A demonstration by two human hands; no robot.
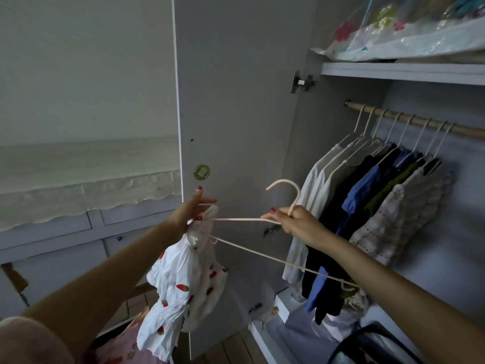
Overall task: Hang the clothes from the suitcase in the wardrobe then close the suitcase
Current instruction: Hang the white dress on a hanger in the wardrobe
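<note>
Open wardrobe (349, 74) fills the right of the view, its door (236, 101) swung out at centre, pale wall and a cabinet to the left. Rail (409, 119) runs left to right, sloping down toward the right edge, already carrying a row of hung clothes (367, 195); bagged bedding on the shelf above.

Key relation: the rail sits up and to the right of both hands. Hanger (262, 240) lies roughly level, long axis left-to-right across the door, hook up and curling left. Right hand is clearly the nearer to the rail.

Right hand (296, 222): fingers curled round the hanger neck just below the hook. Left hand (189, 208): pinching the top of the dress (178, 279) at the hanger's left end, thumb pointing up. The white strawberry-print dress is only on that left end and hangs down bunched; the right arm of the hanger is bare.

Judgement: the dress likely needs seating on the far shoulder before the hook goes up onto the rail. Suitcase not clearly in view; pink fabric at bottom left could be more clothes, cannot tell.
</note>
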